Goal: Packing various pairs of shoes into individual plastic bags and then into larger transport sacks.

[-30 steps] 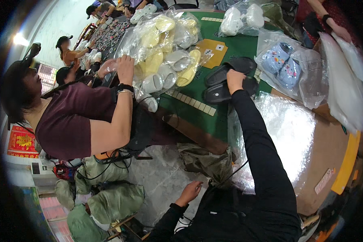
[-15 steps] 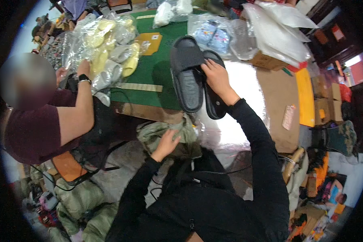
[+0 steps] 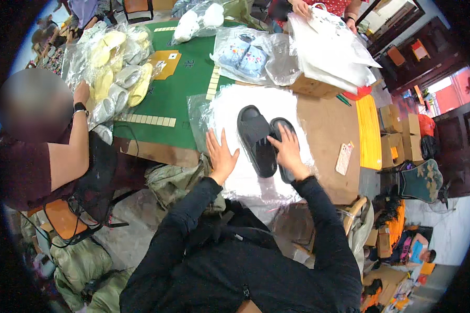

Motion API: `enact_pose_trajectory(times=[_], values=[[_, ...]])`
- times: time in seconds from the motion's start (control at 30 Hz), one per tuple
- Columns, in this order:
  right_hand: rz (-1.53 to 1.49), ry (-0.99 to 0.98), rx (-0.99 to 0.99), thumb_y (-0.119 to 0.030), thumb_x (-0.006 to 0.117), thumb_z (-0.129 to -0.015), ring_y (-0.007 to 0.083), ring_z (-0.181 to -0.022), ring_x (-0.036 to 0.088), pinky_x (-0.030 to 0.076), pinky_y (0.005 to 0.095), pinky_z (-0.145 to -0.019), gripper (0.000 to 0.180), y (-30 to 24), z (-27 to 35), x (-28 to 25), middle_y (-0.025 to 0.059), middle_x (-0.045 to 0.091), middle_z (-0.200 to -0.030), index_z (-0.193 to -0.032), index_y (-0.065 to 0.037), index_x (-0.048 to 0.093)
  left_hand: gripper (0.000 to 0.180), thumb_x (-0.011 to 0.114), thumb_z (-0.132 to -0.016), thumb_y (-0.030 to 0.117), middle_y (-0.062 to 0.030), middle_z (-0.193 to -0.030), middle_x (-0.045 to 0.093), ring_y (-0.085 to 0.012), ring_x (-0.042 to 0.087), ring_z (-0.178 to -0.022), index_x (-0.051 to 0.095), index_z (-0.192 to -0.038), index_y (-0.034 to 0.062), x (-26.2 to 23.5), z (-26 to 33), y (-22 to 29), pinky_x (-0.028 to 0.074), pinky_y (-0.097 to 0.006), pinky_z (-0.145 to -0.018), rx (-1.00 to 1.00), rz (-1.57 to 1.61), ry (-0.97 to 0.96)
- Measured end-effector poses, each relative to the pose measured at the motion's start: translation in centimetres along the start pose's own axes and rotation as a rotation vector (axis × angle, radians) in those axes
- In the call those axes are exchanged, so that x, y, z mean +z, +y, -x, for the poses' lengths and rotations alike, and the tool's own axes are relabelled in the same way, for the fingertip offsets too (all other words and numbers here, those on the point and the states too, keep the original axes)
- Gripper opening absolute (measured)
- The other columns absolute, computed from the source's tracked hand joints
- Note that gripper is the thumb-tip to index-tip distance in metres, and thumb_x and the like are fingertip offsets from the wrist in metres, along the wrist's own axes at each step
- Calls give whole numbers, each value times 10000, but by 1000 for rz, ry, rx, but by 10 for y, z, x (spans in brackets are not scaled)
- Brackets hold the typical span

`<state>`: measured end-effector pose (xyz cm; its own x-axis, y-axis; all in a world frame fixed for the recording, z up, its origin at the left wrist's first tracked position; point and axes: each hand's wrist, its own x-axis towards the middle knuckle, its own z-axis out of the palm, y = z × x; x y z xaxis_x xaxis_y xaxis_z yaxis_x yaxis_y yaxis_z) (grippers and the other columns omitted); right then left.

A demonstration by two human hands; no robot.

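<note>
A pair of black slide slippers (image 3: 257, 142) lies side by side, toes away from me, on shiny white plastic sheeting (image 3: 225, 107). My right hand (image 3: 290, 152) rests over the right slipper with fingers spread, covering much of its strap and footbed. At the sheeting's left edge, my left hand (image 3: 222, 157) is open, fingers stretched and holding nothing. Clear plastic (image 3: 197, 117) sticks out just left of that hand.
On the green mat (image 3: 188, 88), a co-worker at left handles bagged yellow and grey slippers (image 3: 115, 78). Bagged blue slippers (image 3: 245, 55) and a cardboard box (image 3: 314, 86) stand beyond the sheeting. A phone (image 3: 344, 158) lies right. Another person handles white plastic bags (image 3: 326, 47).
The black slippers, held up in my right hand before, now lie on the white sheeting. My left hand has moved up from the greenish sack to the sheeting's left edge.
</note>
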<state>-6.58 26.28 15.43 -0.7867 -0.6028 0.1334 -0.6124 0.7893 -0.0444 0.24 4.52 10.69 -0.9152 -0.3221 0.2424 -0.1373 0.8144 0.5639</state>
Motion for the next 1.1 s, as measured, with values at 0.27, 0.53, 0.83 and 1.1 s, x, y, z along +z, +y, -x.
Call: enact_pose_trajectory(times=[0.27, 0.53, 0.83, 1.1], values=[[-432, 292, 783, -350, 761, -628, 356, -1034, 435, 338, 459, -863, 717, -26, -4, 65, 192, 468, -1059, -1127, 28, 411, 902, 735, -636, 310, -229, -1335, 290, -359, 260, -1249, 247, -1344, 35, 43, 16, 18, 205, -530, -986, -148, -184, -168], [-619, 320, 801, -284, 771, -628, 348, -1132, 429, 235, 442, -978, 930, -25, -33, 93, 244, 446, -1217, -1334, -41, 216, 1037, 771, -602, 366, -251, -1384, 211, -408, 173, -1286, 167, -1381, 46, 60, 7, 5, 126, -546, -1029, -323, -169, -261], [-663, 361, 860, -104, 712, -702, 454, -907, 536, 405, 479, -777, 654, -21, -44, 97, 282, 550, -987, -1208, 6, 314, 1046, 627, -621, 653, -349, -1391, 30, -548, 5, -1268, 153, -1415, 165, 38, -4, -25, 8, -684, -953, -307, -299, -287], [-821, 316, 911, -47, 647, -765, 445, -927, 528, 408, 482, -741, 593, -42, -62, 121, 284, 535, -1016, -1229, -43, 277, 1084, 710, -680, 430, -312, -1391, 137, -367, 183, -1306, -5, -1413, 70, 48, -25, -42, 217, -422, -1030, -587, 800, -343]])
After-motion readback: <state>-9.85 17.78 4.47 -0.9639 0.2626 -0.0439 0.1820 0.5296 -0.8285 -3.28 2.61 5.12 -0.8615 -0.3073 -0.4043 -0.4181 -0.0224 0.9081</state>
